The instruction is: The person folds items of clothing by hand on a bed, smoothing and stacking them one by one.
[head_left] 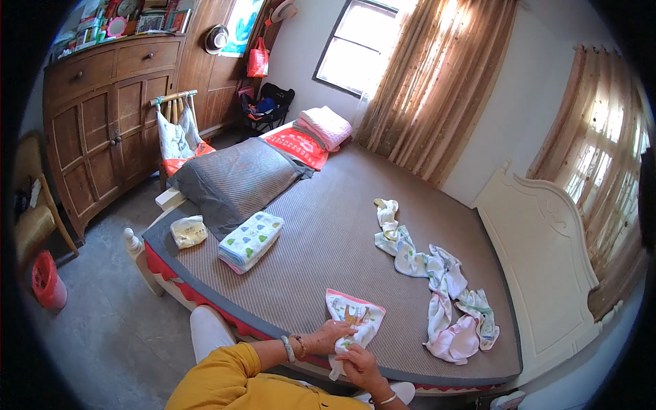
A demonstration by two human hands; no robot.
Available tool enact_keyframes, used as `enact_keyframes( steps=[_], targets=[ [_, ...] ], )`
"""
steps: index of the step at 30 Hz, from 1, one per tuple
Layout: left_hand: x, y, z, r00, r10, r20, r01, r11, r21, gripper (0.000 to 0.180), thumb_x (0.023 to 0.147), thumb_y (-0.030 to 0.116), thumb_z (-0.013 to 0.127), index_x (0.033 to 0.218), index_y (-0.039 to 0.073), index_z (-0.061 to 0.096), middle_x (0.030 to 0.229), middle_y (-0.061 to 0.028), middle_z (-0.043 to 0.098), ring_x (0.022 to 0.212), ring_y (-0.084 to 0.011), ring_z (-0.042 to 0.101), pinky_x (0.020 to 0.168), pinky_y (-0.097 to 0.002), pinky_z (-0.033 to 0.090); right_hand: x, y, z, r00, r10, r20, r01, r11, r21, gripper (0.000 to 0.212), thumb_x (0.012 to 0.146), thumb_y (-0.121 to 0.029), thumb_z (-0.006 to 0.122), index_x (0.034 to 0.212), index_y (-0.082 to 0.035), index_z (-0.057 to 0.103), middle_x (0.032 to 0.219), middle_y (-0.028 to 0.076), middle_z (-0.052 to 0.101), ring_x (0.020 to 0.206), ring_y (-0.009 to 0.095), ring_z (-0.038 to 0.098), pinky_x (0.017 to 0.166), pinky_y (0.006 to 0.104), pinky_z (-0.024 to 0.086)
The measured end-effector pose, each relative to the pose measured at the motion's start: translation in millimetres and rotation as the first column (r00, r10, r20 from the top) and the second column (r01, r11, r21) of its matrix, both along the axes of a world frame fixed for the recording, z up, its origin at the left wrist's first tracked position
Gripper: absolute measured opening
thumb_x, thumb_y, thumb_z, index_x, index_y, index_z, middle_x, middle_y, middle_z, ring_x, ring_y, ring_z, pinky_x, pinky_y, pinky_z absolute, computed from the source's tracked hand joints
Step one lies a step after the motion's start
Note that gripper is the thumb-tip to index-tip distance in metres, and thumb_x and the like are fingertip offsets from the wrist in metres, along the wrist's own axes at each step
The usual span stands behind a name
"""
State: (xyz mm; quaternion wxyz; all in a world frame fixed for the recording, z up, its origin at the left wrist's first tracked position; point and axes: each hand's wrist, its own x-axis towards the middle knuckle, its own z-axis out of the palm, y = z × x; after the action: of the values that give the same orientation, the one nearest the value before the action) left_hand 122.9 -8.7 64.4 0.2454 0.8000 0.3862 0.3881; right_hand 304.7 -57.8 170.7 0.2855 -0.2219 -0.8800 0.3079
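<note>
Two hands work close together on one small white cloth (369, 320) with a pink edge and a printed figure, lying at the near side of the bed. The left hand (333, 335) rests on it with fingers stretched across the print; whether they grip or only press, I cannot tell. The right hand (361, 369) sits just nearer the body, fingers curled and seemingly pinched on the near edge, while a loose white end hangs down toward the person's lap. Handling it well, I judge, calls for light pressure — the left palm flat as an anchor, the right drawing the edge straight without dragging the whole piece. That hanging end would best be brought up onto the flat mat (307, 239), since a corner left over the side could pull or crease the rest. Smoothing from the middle toward the corners should suit such thin, limp stuff. To the right, well within the bed, straggles a row of small clothes (411, 263) — rumpled, some overlapping. Off to the left lie a folded blanket (251, 242) and, beside it, a pale pack (188, 232). Farther out stand the headboard (540, 273), a wooden cabinet (102, 116) and a red bin (48, 280).
</note>
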Motion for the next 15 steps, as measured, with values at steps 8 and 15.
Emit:
enact_keyframes(
  steps=[8, 15],
  targets=[
    [-34, 1, 4, 0.965, 0.262, 0.028, -0.263, 0.964, 0.040, 0.032, 0.072, 0.016, 0.076, 0.102, 0.006, 0.071, 0.093, -0.0158, 0.069, 0.091, -0.0353, 0.067, 0.079, -0.0428, 0.054, 35, -8, 64, 0.964, -0.058, -0.259, 0.066, 0.998, 0.022, 0.016, 0.080, 0.003, 0.059, 0.090, -0.002, 0.071, 0.080, 0.013, 0.062, 0.066, 0.021, 0.059, 0.058, 0.0307, 0.046],
    [-121, 9, 26, 0.890, 0.453, -0.060, -0.448, 0.890, 0.083, 0.017, 0.070, 0.011, 0.067, 0.087, 0.006, 0.070, 0.085, -0.0178, 0.067, 0.083, -0.0387, 0.064, 0.075, -0.0465, 0.053, 71, 28, 92, 0.890, -0.293, -0.350, 0.344, 0.934, 0.094, 0.015, 0.084, 0.007, 0.055, 0.087, -0.002, 0.067, 0.070, 0.003, 0.050, 0.061, 0.011, 0.044, 0.055, 0.0255, 0.033]
  ],
)
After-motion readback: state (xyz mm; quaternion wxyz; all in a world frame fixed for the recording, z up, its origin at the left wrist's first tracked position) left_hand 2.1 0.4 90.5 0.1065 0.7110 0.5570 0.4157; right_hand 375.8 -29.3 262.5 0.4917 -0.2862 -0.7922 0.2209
